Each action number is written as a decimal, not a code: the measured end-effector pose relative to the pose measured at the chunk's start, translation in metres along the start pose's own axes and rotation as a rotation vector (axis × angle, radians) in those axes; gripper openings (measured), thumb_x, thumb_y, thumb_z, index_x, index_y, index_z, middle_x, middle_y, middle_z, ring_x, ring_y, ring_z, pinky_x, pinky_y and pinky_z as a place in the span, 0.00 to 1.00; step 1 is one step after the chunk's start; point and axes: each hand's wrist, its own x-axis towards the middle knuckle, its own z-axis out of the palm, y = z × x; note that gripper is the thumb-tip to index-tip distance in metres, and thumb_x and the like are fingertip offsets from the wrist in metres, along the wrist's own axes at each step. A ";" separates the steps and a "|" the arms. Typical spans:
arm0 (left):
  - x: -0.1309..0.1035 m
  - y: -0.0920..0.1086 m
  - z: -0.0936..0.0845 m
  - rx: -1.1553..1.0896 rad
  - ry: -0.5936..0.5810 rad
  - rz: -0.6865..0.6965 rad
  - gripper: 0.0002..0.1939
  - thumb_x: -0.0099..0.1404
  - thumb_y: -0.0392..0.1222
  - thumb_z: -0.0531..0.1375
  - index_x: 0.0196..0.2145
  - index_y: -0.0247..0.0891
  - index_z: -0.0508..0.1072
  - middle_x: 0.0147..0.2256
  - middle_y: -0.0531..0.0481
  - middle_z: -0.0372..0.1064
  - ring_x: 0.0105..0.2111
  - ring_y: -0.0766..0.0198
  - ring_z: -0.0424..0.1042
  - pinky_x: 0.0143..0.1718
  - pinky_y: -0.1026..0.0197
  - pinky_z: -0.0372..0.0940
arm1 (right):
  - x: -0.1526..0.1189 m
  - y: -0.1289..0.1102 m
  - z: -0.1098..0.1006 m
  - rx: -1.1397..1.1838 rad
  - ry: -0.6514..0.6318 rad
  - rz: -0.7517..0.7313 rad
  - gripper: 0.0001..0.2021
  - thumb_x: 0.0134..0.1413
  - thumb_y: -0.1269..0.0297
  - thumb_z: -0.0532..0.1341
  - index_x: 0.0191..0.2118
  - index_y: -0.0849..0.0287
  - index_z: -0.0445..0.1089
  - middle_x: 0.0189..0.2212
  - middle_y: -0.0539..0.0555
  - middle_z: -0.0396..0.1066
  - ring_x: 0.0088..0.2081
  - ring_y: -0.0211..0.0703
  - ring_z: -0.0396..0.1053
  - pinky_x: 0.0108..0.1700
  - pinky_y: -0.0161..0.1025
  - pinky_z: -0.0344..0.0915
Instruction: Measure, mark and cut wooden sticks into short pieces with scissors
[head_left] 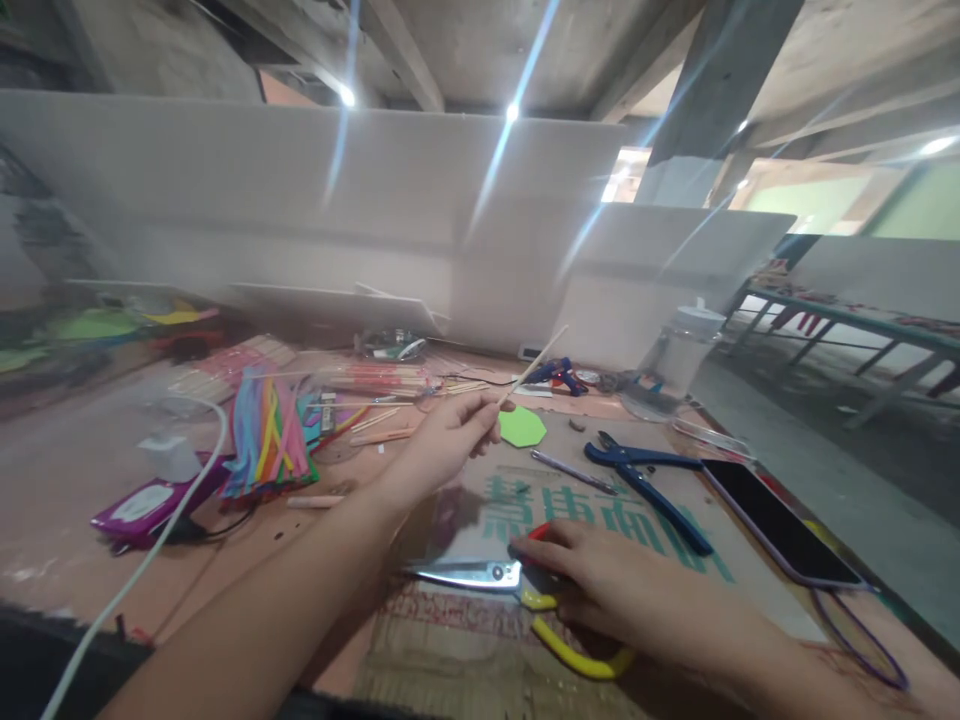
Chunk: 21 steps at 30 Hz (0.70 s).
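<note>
My left hand (457,435) pinches a thin wooden stick (534,365), which points up and to the right above the table. Lower right, my right hand (581,570) curls its fingers over a small red-and-dark piece (540,532), mostly hidden by the fingers. Scissors with yellow handles (581,662) lie partly beneath this hand, silver blades to the left. A green octagonal piece (523,427) rests just past my left hand. Blue-handled cutters (649,480) and a pen (574,470) lie on the pale sheet with green characters.
Colourful fuzzy strips (270,430), a purple device (161,510) with a white cable, and packs of sticks (367,380) occupy the left. A blue glue gun (559,375) lies behind. At right are a phone (780,522) and a clear lidded container (679,355). White boards stand at the back.
</note>
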 end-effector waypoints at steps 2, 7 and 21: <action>0.001 -0.003 0.000 -0.038 0.005 -0.003 0.17 0.65 0.52 0.60 0.41 0.34 0.70 0.25 0.57 0.65 0.20 0.73 0.60 0.23 0.68 0.56 | 0.005 -0.002 0.008 -0.046 -0.024 -0.023 0.35 0.52 0.72 0.61 0.66 0.46 0.62 0.50 0.57 0.71 0.47 0.50 0.72 0.46 0.38 0.65; -0.006 0.005 0.000 -0.080 0.010 0.057 0.19 0.67 0.55 0.60 0.43 0.36 0.69 0.22 0.58 0.64 0.17 0.74 0.59 0.18 0.69 0.53 | 0.007 -0.004 0.013 -0.003 0.094 0.040 0.27 0.54 0.72 0.59 0.60 0.48 0.67 0.45 0.55 0.75 0.41 0.48 0.74 0.41 0.39 0.65; -0.009 0.003 0.002 0.297 0.179 0.232 0.14 0.71 0.48 0.54 0.38 0.36 0.74 0.25 0.54 0.65 0.27 0.67 0.64 0.29 0.65 0.58 | 0.010 0.048 -0.005 0.524 0.574 0.078 0.29 0.54 0.43 0.65 0.54 0.54 0.59 0.37 0.53 0.66 0.35 0.45 0.65 0.36 0.40 0.66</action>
